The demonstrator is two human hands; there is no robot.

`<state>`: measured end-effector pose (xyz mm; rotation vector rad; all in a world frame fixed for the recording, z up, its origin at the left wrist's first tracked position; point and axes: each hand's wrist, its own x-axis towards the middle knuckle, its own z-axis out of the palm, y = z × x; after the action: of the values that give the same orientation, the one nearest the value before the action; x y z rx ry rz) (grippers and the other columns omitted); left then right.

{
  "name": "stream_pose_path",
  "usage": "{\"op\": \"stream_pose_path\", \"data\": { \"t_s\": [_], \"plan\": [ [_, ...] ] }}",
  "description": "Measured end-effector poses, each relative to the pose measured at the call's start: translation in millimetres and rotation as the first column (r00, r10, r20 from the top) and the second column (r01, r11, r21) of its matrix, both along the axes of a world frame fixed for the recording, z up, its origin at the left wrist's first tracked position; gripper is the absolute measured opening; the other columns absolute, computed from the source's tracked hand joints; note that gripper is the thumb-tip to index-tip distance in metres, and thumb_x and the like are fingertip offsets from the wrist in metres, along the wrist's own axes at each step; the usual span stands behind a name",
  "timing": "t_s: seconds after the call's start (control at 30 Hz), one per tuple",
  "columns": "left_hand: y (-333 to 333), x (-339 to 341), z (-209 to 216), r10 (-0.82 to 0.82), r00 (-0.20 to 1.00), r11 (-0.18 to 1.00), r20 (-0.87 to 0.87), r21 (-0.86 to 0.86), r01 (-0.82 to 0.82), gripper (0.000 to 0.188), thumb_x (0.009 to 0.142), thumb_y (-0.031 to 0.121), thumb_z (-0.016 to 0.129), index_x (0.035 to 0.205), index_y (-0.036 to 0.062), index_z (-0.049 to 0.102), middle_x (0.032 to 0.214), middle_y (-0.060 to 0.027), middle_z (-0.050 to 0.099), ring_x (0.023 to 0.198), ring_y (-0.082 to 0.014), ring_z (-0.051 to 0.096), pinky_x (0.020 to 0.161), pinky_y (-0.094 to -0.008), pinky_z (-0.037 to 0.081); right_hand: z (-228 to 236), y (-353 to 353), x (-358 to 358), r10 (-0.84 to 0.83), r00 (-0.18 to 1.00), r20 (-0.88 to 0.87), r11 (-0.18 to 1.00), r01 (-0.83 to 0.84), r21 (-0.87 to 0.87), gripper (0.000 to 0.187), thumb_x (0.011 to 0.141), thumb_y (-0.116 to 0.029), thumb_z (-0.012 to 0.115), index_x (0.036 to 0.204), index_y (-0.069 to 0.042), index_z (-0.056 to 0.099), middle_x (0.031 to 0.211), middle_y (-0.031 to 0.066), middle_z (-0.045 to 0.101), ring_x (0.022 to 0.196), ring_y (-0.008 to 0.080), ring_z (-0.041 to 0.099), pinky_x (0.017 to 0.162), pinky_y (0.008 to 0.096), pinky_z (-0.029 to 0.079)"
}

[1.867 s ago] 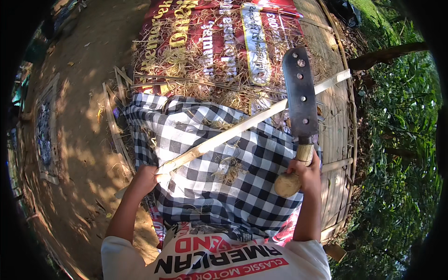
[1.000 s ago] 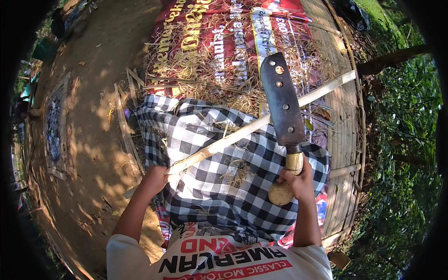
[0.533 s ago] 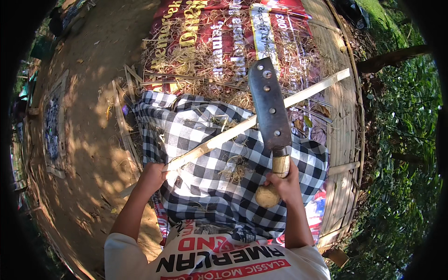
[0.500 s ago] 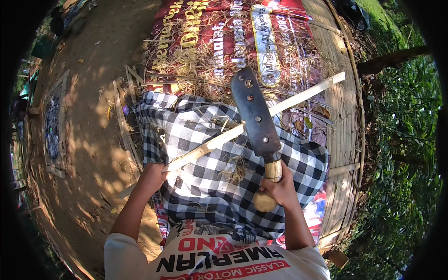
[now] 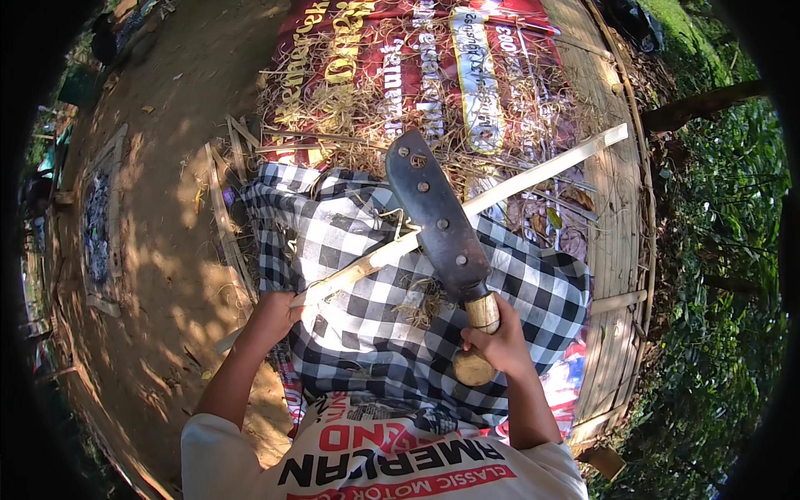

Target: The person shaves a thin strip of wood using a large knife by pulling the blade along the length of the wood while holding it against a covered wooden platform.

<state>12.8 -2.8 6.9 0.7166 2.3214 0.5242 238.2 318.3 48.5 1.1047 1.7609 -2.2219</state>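
Observation:
My right hand point(image 5: 502, 340) is wrapped round the wooden handle of a broad dark machete point(image 5: 435, 218), whose blade has several round rivets or holes. The blade lies across a long pale strip of split bamboo point(image 5: 546, 175), with a thin curl of shaving by its left edge. Near the lower left end of the strip, my left hand point(image 5: 271, 317) is closed round it. The strip slants up to the right over a black-and-white checked cloth point(image 5: 358, 329) spread across my lap. A small tangle of shavings point(image 5: 423, 304) rests on the cloth.
A red printed banner point(image 5: 375, 50) strewn with shavings covers the bamboo platform point(image 5: 617, 250) ahead. Thin bamboo strips point(image 5: 223, 212) lie along its left side. Bare earth point(image 5: 167, 242) stretches to the left; green plants point(image 5: 717, 333) and a log point(image 5: 704, 104) are on the right.
The machete has slid left and downward along the bamboo strip, its blade tilting further left. A shaving now stands at its edge. My left hand keeps its place.

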Motion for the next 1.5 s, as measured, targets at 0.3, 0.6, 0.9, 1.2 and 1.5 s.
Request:
{"op": "stream_pose_path", "data": {
  "t_s": [0.3,0.6,0.9,1.2,1.5],
  "plan": [
    [1.2,0.1,0.1,0.025,0.999,0.999,0.025,0.023,-0.026,0.019,0.079,0.014,0.069,0.077,-0.0028,0.061,0.071,-0.0247,0.060,0.072,-0.0440,0.060,0.061,-0.0458,0.047,-1.9,-14.7,5.1,-0.005,1.000,0.022,1.000,0.005,0.000,0.039,0.070,0.007,0.063,0.107,0.001,0.050,0.074,0.0056,0.058,0.059,0.0146,0.060,0.055,0.0293,0.051],
    [4.1,7.4,-4.4,0.013,1.000,1.000,-0.021,0.015,-0.013,0.022,0.079,0.016,0.070,0.077,-0.0042,0.060,0.071,-0.0256,0.059,0.072,-0.0441,0.059,0.060,-0.0460,0.046,8.4,-2.5,1.9,-0.272,0.961,-0.042,0.956,0.275,0.102,0.031,0.074,0.006,0.063,0.101,0.001,0.050,0.073,0.0055,0.059,0.058,0.0130,0.060,0.053,0.0272,0.050],
    [-1.9,6.9,-14.3,0.055,0.998,0.998,-0.022,0.037,-0.054,0.017,0.078,0.012,0.069,0.078,-0.0041,0.061,0.072,-0.0251,0.059,0.073,-0.0439,0.059,0.062,-0.0463,0.047,28.1,-3.0,4.6,-0.143,0.989,-0.041,0.989,0.142,-0.032,0.028,0.079,0.003,0.068,0.102,0.001,0.053,0.073,0.0029,0.057,0.059,0.0098,0.058,0.054,0.0244,0.050],
    [-0.2,4.6,-12.5,0.023,1.000,0.999,-0.010,0.047,-0.022,0.013,0.080,0.009,0.066,0.080,-0.0034,0.063,0.073,-0.0237,0.061,0.073,-0.0436,0.060,0.061,-0.0452,0.047,12.2,-34.5,23.3,-0.046,0.997,-0.057,0.996,0.041,-0.077,0.030,0.086,-0.008,0.070,0.107,0.001,0.050,0.076,0.0042,0.057,0.059,0.0110,0.057,0.053,0.0262,0.049],
    [-9.9,4.6,-14.0,-0.011,0.999,0.998,-0.054,0.064,0.014,0.012,0.078,0.008,0.066,0.079,-0.0032,0.062,0.071,-0.0252,0.060,0.070,-0.0431,0.060,0.059,-0.0440,0.048,14.9,-56.4,26.6,0.024,0.996,-0.083,0.993,-0.033,-0.114,0.023,0.093,-0.011,0.059,0.107,0.002,0.047,0.077,0.0063,0.055,0.058,0.0143,0.058,0.053,0.0292,0.051]
  ]
}}
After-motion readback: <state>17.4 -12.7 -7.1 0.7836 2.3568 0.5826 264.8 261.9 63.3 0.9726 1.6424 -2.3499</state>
